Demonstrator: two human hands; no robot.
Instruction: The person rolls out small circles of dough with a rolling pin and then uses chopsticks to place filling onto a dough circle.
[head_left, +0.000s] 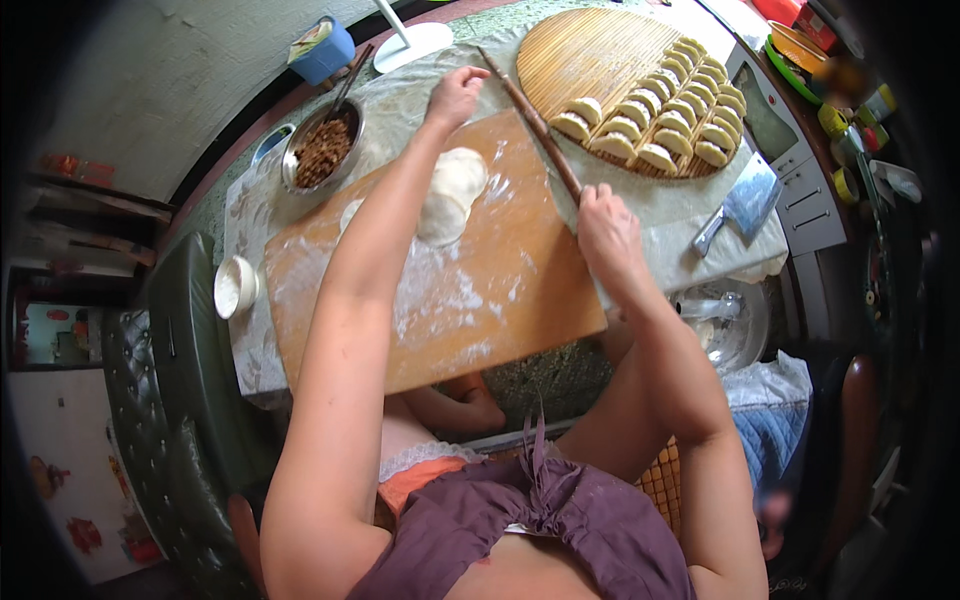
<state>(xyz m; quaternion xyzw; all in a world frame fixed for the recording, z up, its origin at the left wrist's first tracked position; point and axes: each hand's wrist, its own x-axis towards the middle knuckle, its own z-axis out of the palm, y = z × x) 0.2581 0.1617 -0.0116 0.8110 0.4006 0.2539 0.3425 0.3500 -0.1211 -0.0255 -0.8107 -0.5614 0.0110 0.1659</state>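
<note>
My right hand (609, 225) grips the near end of a long wooden rolling pin (536, 124), which lies slantwise along the right edge of a wooden board (480, 300). Close to the pin's far end is my left hand (456, 96), its fingers curled, just past the board's far edge; whether it touches anything is unclear. Round dough wrappers (450, 199) overlap in a floured pile on the board, and one more shows partly behind my left forearm. Folded dumplings (675, 120) stand in rows on a round slatted tray (581, 49) beyond the pin.
A metal bowl of brown filling (324, 150) with chopsticks stands at the far left. A small white bowl (235, 287) is beside the board's left edge. On the right lie a cleaver (742, 202) and, lower down, a clear basin (739, 330). A white stand base (414, 46) is at the back.
</note>
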